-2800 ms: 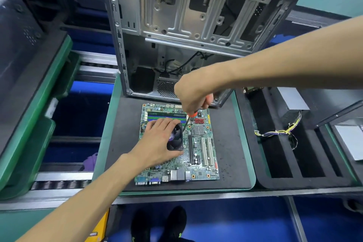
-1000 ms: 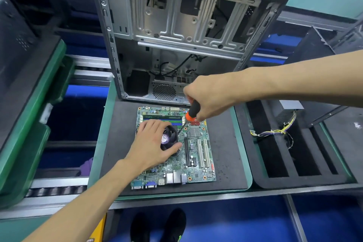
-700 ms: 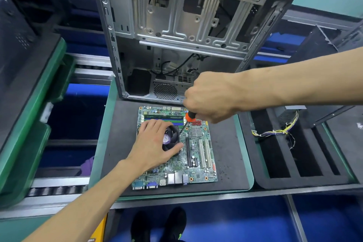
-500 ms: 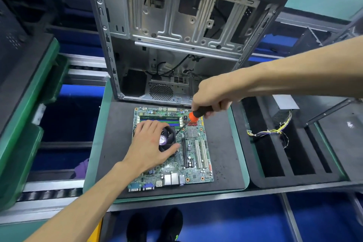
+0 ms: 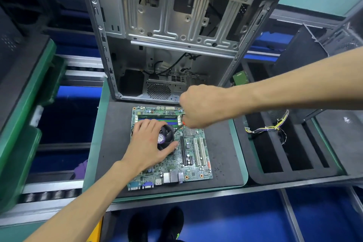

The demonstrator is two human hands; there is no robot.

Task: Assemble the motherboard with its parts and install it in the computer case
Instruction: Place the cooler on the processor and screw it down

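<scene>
Orange sliver aside, I see little of the screwdriver (image 5: 182,125) my right hand (image 5: 204,106) fists, probably at the fan (image 5: 166,137); left hand (image 5: 147,144) presses flat there, motherboard (image 5: 193,155) mid-frame on foam tray (image 5: 222,163); cables (image 5: 268,129) fill right tray (image 5: 255,175).

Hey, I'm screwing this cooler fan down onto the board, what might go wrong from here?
1. The screwdriver comes in at a slant beside the fan; if its tip slips it could gouge the motherboard or the small heatsink next to it.
2. The right hand hides the handle, so the tip's seating is hard to judge.
3. The left hand rests on the fan; its thumb lies close to the blades.
</scene>
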